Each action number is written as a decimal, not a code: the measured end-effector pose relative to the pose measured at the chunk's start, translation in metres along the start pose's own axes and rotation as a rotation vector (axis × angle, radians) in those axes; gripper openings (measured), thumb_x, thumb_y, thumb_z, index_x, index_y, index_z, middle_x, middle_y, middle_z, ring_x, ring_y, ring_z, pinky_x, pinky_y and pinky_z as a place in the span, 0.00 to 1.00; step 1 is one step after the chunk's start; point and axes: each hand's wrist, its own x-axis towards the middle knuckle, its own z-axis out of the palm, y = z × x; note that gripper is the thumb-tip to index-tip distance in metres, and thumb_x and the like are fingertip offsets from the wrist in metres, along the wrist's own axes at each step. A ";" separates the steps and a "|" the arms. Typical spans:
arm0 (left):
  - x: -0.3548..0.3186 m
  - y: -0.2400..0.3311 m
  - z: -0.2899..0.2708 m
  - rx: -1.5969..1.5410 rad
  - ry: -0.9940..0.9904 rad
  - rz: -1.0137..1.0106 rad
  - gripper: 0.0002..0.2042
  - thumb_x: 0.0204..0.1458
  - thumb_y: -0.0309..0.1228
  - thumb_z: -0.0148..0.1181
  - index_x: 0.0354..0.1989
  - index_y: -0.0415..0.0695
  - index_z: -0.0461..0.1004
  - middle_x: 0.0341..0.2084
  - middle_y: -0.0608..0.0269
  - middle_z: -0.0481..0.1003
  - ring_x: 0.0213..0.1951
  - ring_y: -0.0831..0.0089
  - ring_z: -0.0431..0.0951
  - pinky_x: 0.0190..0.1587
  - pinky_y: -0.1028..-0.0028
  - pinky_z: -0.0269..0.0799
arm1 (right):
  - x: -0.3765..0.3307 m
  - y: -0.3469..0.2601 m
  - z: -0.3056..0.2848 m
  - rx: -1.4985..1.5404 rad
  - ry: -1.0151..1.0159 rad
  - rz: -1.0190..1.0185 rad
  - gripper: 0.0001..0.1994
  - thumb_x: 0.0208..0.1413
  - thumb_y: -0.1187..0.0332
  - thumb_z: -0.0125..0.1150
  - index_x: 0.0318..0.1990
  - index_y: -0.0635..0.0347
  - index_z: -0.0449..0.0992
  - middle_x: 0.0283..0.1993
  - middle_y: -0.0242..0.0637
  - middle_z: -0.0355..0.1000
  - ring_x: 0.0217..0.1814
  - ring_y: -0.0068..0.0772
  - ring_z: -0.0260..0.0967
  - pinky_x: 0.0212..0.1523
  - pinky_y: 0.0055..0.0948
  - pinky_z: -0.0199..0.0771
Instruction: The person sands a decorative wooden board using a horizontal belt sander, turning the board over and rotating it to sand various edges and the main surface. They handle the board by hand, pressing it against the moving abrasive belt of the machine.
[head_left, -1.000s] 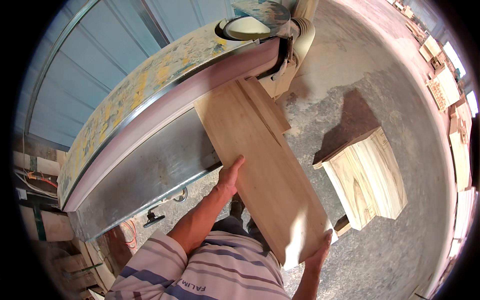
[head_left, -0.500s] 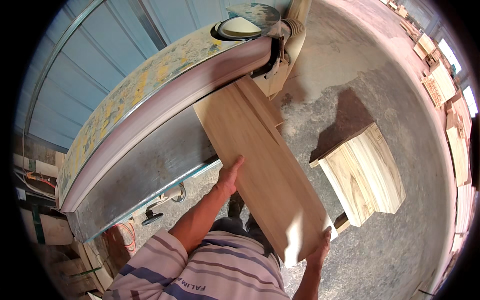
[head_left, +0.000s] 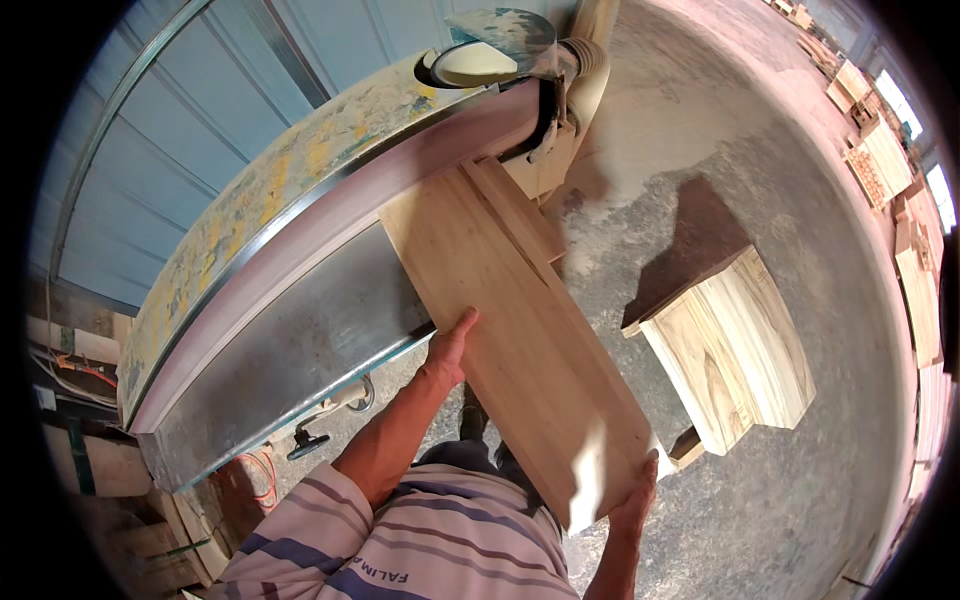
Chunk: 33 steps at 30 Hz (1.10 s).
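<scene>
We had the wooden board (head_left: 520,340) between both hands, its far end ahead of them over the metal table (head_left: 300,320) and up at the pinkish belt (head_left: 400,180) (touching or not, we could not tell). The left hand (head_left: 447,355) gripped its left edge, thumb on top, and the right hand (head_left: 635,497) clasped the near right corner, sound holds, we judged, for something stiff, fairly weighty and smooth. We made out no container near the hands, only stacked boards (head_left: 735,350) beyond the right.
</scene>
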 end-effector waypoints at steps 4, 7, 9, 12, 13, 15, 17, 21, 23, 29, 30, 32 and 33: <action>-0.002 0.003 0.003 0.010 -0.010 -0.027 0.28 0.47 0.42 0.63 0.53 0.41 0.64 0.47 0.59 0.70 0.49 0.63 0.70 0.51 0.61 0.67 | 0.001 -0.003 0.004 -0.022 0.022 0.022 0.30 0.57 0.50 0.50 0.56 0.68 0.62 0.53 0.44 0.65 0.52 0.37 0.65 0.54 0.34 0.67; -0.001 0.001 0.002 -0.006 -0.018 -0.043 0.28 0.48 0.42 0.61 0.54 0.40 0.63 0.48 0.58 0.69 0.50 0.62 0.69 0.52 0.60 0.67 | 0.008 0.005 -0.006 0.004 0.007 0.034 0.30 0.57 0.49 0.50 0.56 0.68 0.62 0.53 0.44 0.65 0.52 0.38 0.65 0.54 0.35 0.67; -0.003 0.001 0.003 0.001 -0.025 -0.016 0.28 0.49 0.42 0.61 0.54 0.41 0.63 0.49 0.58 0.68 0.50 0.62 0.69 0.52 0.59 0.66 | 0.009 0.006 -0.008 0.007 0.017 0.044 0.30 0.57 0.49 0.50 0.56 0.69 0.62 0.53 0.44 0.65 0.53 0.38 0.65 0.54 0.35 0.67; -0.005 0.003 0.003 -0.001 -0.029 -0.020 0.27 0.49 0.42 0.61 0.54 0.41 0.63 0.49 0.57 0.68 0.51 0.62 0.68 0.52 0.59 0.66 | 0.006 0.004 -0.005 0.004 0.026 0.057 0.30 0.57 0.50 0.49 0.57 0.68 0.62 0.53 0.44 0.64 0.53 0.38 0.65 0.54 0.35 0.66; -0.006 0.004 0.003 -0.004 -0.030 -0.027 0.27 0.49 0.42 0.60 0.54 0.41 0.63 0.49 0.57 0.68 0.51 0.62 0.68 0.52 0.59 0.66 | 0.005 0.003 -0.004 0.004 0.027 0.060 0.30 0.57 0.50 0.49 0.57 0.68 0.62 0.53 0.44 0.64 0.53 0.38 0.65 0.54 0.35 0.66; -0.008 0.007 0.001 -0.021 -0.054 -0.019 0.27 0.49 0.42 0.61 0.54 0.41 0.63 0.49 0.58 0.69 0.50 0.62 0.69 0.52 0.60 0.66 | 0.003 0.008 -0.001 0.015 0.064 0.024 0.29 0.57 0.50 0.50 0.56 0.67 0.63 0.52 0.44 0.65 0.52 0.38 0.65 0.54 0.35 0.67; -0.009 0.009 0.002 -0.027 -0.055 -0.017 0.27 0.49 0.42 0.61 0.54 0.41 0.64 0.48 0.58 0.69 0.50 0.63 0.69 0.52 0.61 0.66 | 0.004 0.009 0.000 0.017 0.066 0.004 0.28 0.56 0.51 0.51 0.55 0.67 0.64 0.51 0.43 0.66 0.51 0.37 0.66 0.53 0.35 0.68; -0.002 0.003 0.002 -0.003 -0.027 0.032 0.25 0.49 0.41 0.61 0.53 0.43 0.65 0.47 0.60 0.70 0.49 0.64 0.69 0.52 0.62 0.66 | 0.010 0.026 -0.011 0.045 0.053 -0.006 0.25 0.56 0.52 0.53 0.52 0.64 0.68 0.47 0.39 0.68 0.46 0.33 0.67 0.47 0.31 0.71; 0.001 0.005 -0.003 -0.001 -0.040 -0.031 0.24 0.49 0.43 0.60 0.52 0.44 0.66 0.48 0.61 0.70 0.49 0.64 0.69 0.52 0.62 0.65 | 0.023 0.026 -0.022 0.028 0.076 0.129 0.22 0.58 0.52 0.51 0.49 0.62 0.70 0.46 0.36 0.69 0.46 0.29 0.67 0.46 0.28 0.69; 0.014 0.005 -0.016 -0.053 -0.336 -0.088 0.28 0.51 0.46 0.56 0.57 0.44 0.61 0.54 0.60 0.65 0.54 0.60 0.65 0.54 0.60 0.63 | 0.014 0.009 -0.018 -0.189 0.148 0.057 0.18 0.54 0.53 0.56 0.40 0.60 0.76 0.32 0.29 0.71 0.30 0.19 0.66 0.27 0.24 0.67; 0.023 0.002 -0.023 -0.017 -0.335 -0.066 0.30 0.50 0.48 0.56 0.58 0.44 0.60 0.55 0.60 0.64 0.54 0.60 0.64 0.55 0.59 0.62 | 0.010 0.010 -0.014 -0.113 0.157 0.057 0.21 0.53 0.51 0.56 0.42 0.62 0.75 0.34 0.29 0.71 0.31 0.19 0.66 0.27 0.23 0.67; 0.026 -0.003 -0.021 0.046 -0.354 -0.052 0.31 0.50 0.50 0.56 0.58 0.44 0.60 0.54 0.60 0.65 0.54 0.60 0.64 0.55 0.60 0.61 | 0.024 0.031 -0.032 -0.042 0.128 0.037 0.22 0.52 0.49 0.56 0.39 0.62 0.77 0.32 0.29 0.72 0.30 0.18 0.66 0.29 0.23 0.67; 0.022 -0.001 -0.017 0.108 -0.318 -0.009 0.31 0.50 0.51 0.55 0.58 0.45 0.60 0.54 0.60 0.65 0.54 0.60 0.64 0.55 0.60 0.61 | 0.031 0.037 -0.034 -0.152 0.140 0.039 0.25 0.51 0.47 0.56 0.37 0.65 0.77 0.30 0.31 0.72 0.30 0.21 0.67 0.30 0.25 0.68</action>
